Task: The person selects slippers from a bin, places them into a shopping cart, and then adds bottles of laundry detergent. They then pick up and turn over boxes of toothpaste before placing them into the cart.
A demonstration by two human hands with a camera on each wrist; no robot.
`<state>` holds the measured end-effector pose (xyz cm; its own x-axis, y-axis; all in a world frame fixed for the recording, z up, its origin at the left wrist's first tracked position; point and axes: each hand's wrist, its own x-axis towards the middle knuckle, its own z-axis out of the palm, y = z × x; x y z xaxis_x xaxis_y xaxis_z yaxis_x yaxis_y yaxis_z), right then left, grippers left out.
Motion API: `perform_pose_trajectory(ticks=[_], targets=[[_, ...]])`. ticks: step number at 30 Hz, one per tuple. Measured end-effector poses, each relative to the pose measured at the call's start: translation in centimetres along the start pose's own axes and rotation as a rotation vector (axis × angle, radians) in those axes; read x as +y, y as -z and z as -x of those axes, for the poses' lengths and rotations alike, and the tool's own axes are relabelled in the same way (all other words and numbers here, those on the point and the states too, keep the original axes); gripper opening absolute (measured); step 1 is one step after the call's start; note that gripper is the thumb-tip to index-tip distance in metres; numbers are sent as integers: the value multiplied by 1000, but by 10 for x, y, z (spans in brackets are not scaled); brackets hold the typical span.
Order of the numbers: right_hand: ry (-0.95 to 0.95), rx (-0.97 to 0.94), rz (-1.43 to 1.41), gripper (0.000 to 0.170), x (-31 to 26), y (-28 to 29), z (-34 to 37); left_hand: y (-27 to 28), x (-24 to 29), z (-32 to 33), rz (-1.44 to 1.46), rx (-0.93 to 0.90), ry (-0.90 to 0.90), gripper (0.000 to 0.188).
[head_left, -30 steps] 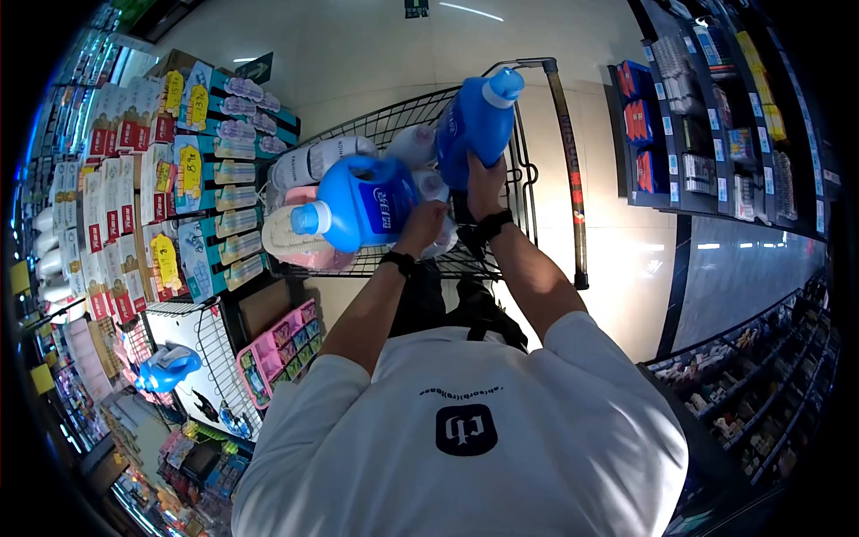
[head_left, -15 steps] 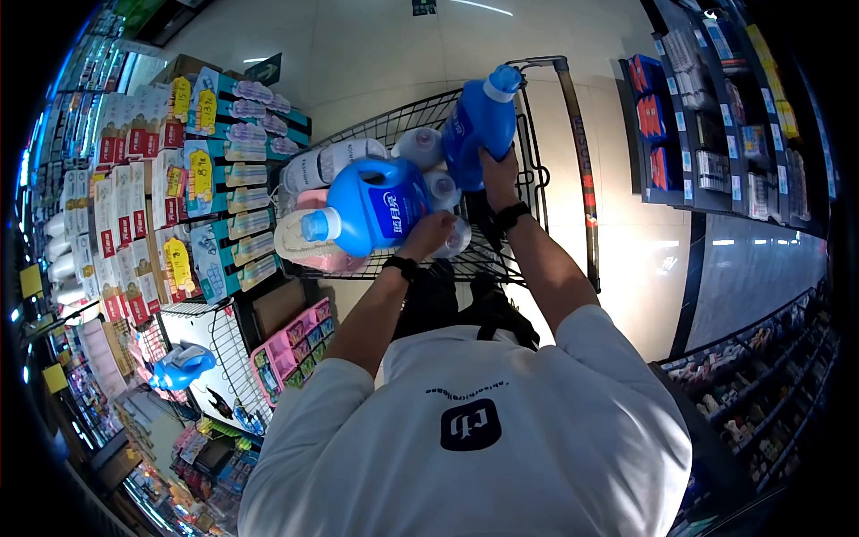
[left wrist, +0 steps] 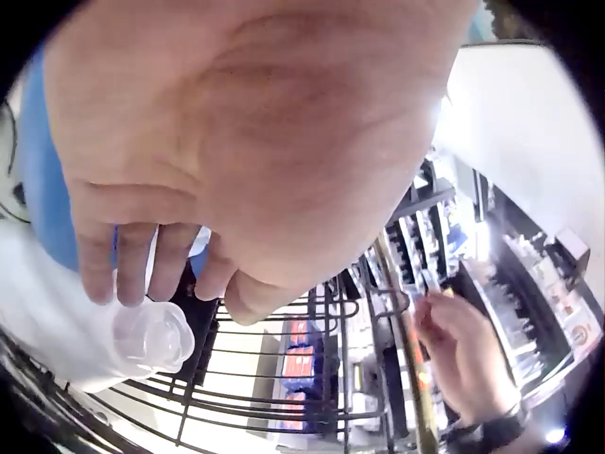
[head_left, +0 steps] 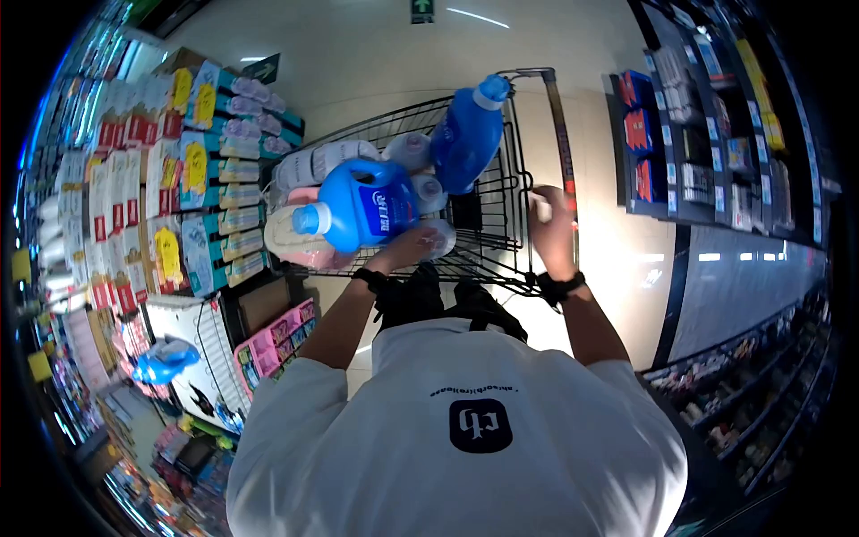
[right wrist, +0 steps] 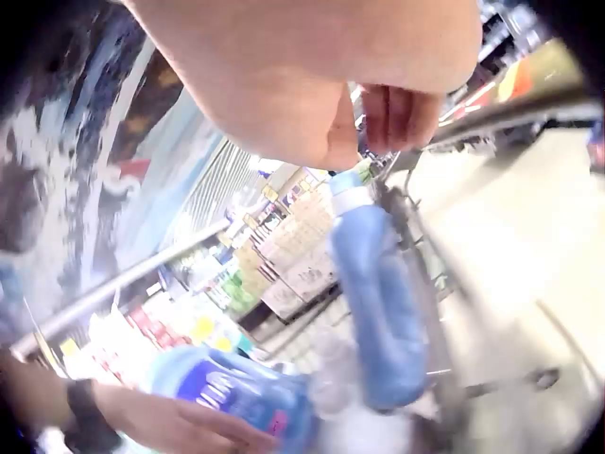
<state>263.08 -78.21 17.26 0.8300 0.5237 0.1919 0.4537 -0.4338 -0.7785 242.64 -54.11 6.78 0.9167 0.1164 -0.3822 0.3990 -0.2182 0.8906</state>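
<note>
My left hand lies low over the goods in the shopping cart, its fingers nearly straight in the left wrist view. It is right beside a blue laundry detergent bottle lying on its side and a white bottle with a clear cap. Farther right in the cart, a second blue detergent bottle leans with its cap toward the cart's handle end. My right hand hangs loosely curled and holds nothing, between the basket rim and the cart handle.
More white bottles, a white printed pack and a pink-and-cream item lie in the cart. A display of boxed goods borders it on the left. Shelving stands to the right across pale floor tiles.
My right hand has let go of the upright-leaning blue bottle and moved right toward the cart handle. My left hand has shifted slightly left and down. The bottle now stays leaning in the cart.
</note>
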Motion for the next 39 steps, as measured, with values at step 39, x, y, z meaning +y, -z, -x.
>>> perform_pose_trajectory(ticks=[39], targets=[[-114, -141, 192, 45, 92, -29, -141, 114, -122, 27, 834, 758, 503, 55]])
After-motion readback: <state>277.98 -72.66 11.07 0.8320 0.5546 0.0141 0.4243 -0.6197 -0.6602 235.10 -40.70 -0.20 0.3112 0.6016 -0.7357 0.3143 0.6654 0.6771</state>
